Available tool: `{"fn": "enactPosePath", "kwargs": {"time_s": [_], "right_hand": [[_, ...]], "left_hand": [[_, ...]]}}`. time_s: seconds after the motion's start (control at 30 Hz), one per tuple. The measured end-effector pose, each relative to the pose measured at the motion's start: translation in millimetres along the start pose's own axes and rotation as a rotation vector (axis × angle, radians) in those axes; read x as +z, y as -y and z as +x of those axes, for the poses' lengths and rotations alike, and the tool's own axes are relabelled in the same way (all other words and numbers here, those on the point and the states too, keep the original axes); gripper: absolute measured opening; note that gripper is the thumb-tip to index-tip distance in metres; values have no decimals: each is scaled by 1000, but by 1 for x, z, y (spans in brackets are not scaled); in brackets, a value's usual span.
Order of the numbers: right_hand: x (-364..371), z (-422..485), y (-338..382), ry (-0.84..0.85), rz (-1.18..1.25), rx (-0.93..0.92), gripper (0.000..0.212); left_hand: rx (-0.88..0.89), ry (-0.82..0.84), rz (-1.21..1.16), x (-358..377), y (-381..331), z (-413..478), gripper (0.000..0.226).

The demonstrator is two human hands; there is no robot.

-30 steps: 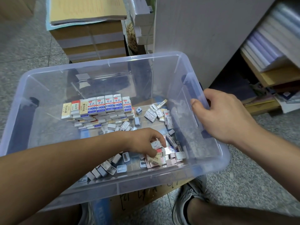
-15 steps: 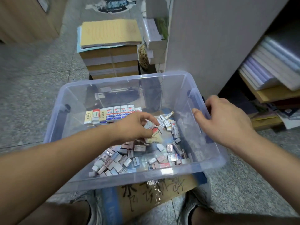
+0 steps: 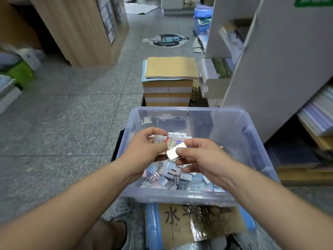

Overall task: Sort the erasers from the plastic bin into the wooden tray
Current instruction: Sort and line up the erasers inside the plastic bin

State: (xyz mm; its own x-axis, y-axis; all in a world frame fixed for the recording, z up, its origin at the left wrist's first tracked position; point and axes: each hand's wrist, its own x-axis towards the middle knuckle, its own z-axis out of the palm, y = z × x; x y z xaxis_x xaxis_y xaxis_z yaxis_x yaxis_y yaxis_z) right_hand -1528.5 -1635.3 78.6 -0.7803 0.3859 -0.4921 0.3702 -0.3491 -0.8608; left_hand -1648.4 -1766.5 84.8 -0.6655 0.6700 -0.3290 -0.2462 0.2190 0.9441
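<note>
A clear plastic bin (image 3: 252, 177) holds several small wrapped erasers (image 3: 167, 175) loose on its floor, with a row of boxed ones (image 3: 180, 135) standing at the back. Above the bin my left hand (image 3: 144, 150) grips a few erasers (image 3: 170, 140). My right hand (image 3: 200, 157) pinches the end of a white eraser (image 3: 175, 150) between thumb and forefinger, right beside the left hand's bundle. No wooden tray is in view.
The bin rests on a cardboard box (image 3: 198, 226) with handwritten characters. A stack of paper reams (image 3: 168, 83) stands just behind it. White shelving (image 3: 281, 60) with books rises on the right, a wooden cabinet (image 3: 81, 29) at the far left. Grey tiled floor (image 3: 63, 123) spreads left.
My left hand has lifted out of the bin with erasers. My right hand has let go of the bin's rim and come across to pinch a white eraser. The camera has tilted up.
</note>
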Motion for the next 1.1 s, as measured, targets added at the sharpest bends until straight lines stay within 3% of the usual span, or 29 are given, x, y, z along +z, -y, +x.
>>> {"fn": "enactPosePath", "kwargs": {"time_s": [0.2, 0.43, 0.63, 0.73, 0.97, 1.03, 1.1], "right_hand": [[-11, 53, 0, -251, -118, -43, 11], [-49, 125, -12, -504, -287, 97, 16], [-57, 159, -33, -426, -264, 212, 10], [-55, 162, -38, -446, -414, 171, 10], [-50, 152, -26, -549, -603, 122, 29], [-38, 138, -14, -435, -528, 58, 35], [-23, 118, -1, -183, -282, 65, 38]], "left_hand": [[-13, -229, -119, -50, -7, 16, 22], [-4, -238, -152, -70, -11, 33, 21], [-27, -169, -147, -60, -8, 43, 26], [-61, -123, -124, -54, -4, 44, 28], [-137, -58, -72, -40, 4, 47, 30], [-140, -52, -63, -34, 4, 48, 31], [-134, -47, -60, -26, 5, 48, 32]]}}
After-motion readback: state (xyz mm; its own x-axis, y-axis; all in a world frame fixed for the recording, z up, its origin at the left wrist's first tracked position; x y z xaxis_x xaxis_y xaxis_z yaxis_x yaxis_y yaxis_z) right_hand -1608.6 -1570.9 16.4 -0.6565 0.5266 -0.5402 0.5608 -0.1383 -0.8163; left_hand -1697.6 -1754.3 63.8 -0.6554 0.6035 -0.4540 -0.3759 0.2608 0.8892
